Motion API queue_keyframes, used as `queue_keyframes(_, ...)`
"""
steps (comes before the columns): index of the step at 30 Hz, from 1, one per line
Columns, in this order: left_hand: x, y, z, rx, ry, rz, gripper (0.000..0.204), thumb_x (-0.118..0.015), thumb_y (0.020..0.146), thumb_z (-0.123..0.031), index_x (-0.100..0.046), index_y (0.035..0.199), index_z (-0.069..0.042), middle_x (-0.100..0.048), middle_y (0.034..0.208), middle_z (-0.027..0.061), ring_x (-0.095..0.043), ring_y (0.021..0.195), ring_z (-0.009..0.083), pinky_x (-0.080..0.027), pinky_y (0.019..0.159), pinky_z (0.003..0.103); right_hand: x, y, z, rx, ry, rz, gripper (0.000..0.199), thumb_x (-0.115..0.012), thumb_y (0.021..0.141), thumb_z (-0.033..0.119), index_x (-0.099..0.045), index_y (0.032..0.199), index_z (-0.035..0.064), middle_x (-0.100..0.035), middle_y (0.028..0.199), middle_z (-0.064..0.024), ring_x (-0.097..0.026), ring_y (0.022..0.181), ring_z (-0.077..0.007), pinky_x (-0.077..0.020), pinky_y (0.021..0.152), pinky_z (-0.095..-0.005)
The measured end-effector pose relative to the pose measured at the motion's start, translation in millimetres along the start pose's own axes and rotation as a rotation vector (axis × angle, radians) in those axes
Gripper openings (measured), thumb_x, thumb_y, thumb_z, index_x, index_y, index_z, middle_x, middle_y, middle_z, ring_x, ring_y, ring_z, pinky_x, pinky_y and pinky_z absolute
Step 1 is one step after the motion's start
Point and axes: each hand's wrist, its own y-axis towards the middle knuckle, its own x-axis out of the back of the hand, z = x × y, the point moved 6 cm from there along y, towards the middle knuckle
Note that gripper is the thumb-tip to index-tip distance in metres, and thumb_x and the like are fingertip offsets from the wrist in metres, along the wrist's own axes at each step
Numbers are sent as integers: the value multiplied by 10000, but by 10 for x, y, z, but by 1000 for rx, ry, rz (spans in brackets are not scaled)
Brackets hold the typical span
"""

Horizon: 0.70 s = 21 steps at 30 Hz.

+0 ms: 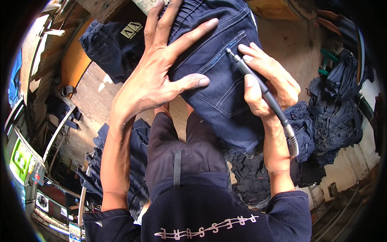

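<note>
Dark blue denim shorts (238,92) with an elastic waistband and pale stitched pocket lines are spread in front of me. My left hand (161,64) lies on their upper left part with its fingers spread wide. In my right hand (270,78) is a black pen-shaped rotary tool (268,94), gripped between thumb and fingers. A ribbed metal hose runs from its rear end past my right wrist. Its small rounded tip is at the pocket's stitched edge, where brighter blue marks show; whether it touches the cloth I cannot tell.
Another pair of dark shorts (107,52) with a printed tag lies beyond my left wrist. Heaps of dark garments (334,121) stand on the right; more dark clothes (135,161) lie by my left forearm. Metal bars (58,129) run along the left. Someone's bare limb (328,16) shows at upper right.
</note>
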Motion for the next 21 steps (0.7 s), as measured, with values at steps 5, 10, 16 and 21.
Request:
queue_keyframes(5, 65, 6, -92, -142, -60, -241, 926, -944, 771, -504, -575, 1611, -382, -11, 1864, 137, -7, 1693, 447, -200, 1359, 615, 281, -247, -129, -287, 99, -424, 319, -537, 1134, 145, -711, 1269, -86, -774, 1196, -246, -789, 1110, -350, -610, 1041, -465)
queue_keyframes(10, 435, -159, -349, -101, 43, -556, 1188, -1014, 657, -519, -453, 1688, -338, 11, 1817, 289, -263, 1615, 566, -355, 1302, 601, 812, -1064, 260, -658, 31, -706, 255, -696, 1113, 212, -709, 1265, 8, -788, 1158, -148, -765, 1101, -274, -573, 1070, -397)
queue_keyframes(16, 290, 116, -398, 214, -915, -81, 1002, -927, 852, -495, -498, 1627, -25, -617, 1549, 228, -565, 1462, 316, -465, 1173, 435, 854, -2021, 713, -710, -50, -744, 317, -845, 875, 74, -739, 1174, 66, -784, 1072, -110, -752, 1030, -223, -585, 929, -374)
queue_keyframes(21, 284, 585, -458, 235, -861, 76, 550, -793, 984, -386, -693, 1445, -105, -730, 1391, 14, -672, 1235, 196, -482, 995, 351, 853, -2305, 461, -549, -218, -932, 166, -682, 943, 65, -731, 1100, 79, -756, 972, -172, -746, 970, -372, -585, 866, -462)
